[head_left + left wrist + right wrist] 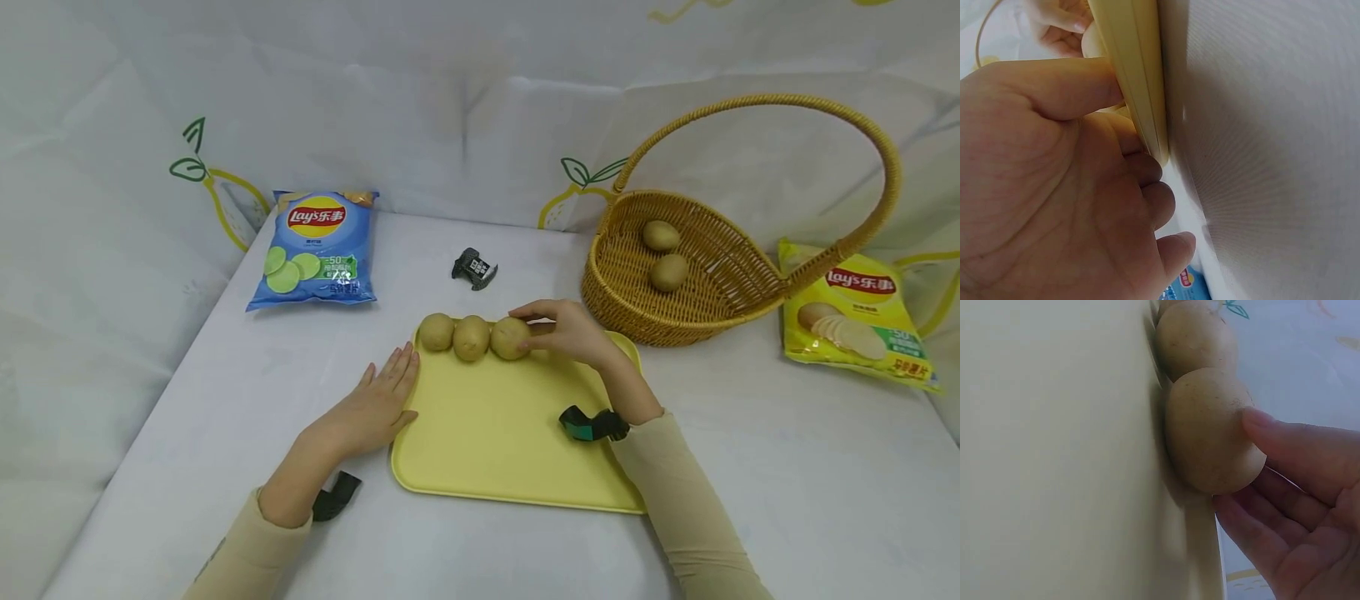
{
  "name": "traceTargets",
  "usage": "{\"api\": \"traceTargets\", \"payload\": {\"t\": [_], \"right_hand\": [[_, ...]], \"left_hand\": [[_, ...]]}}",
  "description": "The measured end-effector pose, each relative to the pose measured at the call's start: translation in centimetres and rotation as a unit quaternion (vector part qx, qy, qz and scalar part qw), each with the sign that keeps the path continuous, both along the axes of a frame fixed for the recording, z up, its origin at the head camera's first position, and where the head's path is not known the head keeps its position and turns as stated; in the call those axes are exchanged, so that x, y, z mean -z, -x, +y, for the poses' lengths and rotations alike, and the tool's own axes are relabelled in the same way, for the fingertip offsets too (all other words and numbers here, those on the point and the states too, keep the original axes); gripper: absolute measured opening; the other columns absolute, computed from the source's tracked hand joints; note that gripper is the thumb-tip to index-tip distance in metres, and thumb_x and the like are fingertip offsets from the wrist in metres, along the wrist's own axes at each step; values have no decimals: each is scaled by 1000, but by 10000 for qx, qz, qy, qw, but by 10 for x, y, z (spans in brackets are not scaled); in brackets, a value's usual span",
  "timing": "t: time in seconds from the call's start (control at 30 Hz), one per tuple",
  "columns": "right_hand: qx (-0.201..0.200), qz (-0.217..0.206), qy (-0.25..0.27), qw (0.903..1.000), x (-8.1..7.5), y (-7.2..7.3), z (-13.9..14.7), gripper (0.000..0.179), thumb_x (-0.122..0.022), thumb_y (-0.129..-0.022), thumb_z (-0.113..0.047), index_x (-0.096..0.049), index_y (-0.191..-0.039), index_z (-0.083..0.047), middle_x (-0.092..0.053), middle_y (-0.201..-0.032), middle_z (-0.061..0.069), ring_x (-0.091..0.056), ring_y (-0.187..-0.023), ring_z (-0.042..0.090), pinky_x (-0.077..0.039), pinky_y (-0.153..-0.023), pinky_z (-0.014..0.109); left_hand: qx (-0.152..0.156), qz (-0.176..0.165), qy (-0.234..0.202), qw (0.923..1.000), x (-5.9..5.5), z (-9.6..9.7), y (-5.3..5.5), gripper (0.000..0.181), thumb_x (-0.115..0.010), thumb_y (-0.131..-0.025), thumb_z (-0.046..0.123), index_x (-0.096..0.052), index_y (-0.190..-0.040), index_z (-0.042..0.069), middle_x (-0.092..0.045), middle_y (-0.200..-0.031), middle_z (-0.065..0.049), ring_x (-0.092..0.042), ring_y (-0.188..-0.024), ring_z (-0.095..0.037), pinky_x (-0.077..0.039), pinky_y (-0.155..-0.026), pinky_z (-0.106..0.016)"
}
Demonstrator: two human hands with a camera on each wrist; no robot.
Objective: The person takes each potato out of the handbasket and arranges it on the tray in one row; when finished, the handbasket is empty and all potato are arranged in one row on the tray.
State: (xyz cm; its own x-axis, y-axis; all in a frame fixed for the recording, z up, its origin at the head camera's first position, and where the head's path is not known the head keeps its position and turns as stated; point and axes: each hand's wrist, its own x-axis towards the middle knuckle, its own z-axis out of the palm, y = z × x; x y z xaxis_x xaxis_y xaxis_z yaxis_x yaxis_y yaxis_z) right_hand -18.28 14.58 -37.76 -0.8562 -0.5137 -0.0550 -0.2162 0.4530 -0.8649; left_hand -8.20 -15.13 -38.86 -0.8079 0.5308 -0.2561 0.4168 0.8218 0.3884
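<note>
Three potatoes sit in a touching row along the far edge of a yellow tray (510, 433): a left potato (437, 332), a middle potato (470, 338) and a right potato (510, 339). My right hand (570, 333) holds the right potato between thumb and fingers; in the right wrist view that potato (1210, 434) rests on the tray against its neighbour. My left hand (371, 412) lies at the tray's left edge with fingers extended, and the left wrist view shows its thumb and fingers touching the tray's rim (1135, 75).
A wicker basket (637, 321) with a tall handle stands at the back right, holding two potatoes (664, 257). Behind it to the right lies a yellow chip bag (855, 321). A blue chip bag (318, 250) is at the back left. A small black wrapper (474, 268) lies beyond the tray.
</note>
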Motion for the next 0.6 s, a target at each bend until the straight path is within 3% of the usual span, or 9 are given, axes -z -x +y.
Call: {"api": "traceTargets", "payload": {"t": [0.6], "right_hand": [[-105,-45,208,9997,0,0,-1,46,-75,-77,2,-60,-121,6,-58,-125,20,-59,-111,32,-50,-89,33]], "left_hand": [[-44,-81,19,10000,3,-1,1,69,-47,-99,20,-8,-146,-10,0,-154,-25,1,-142,-36,-7,-110,-57]]}}
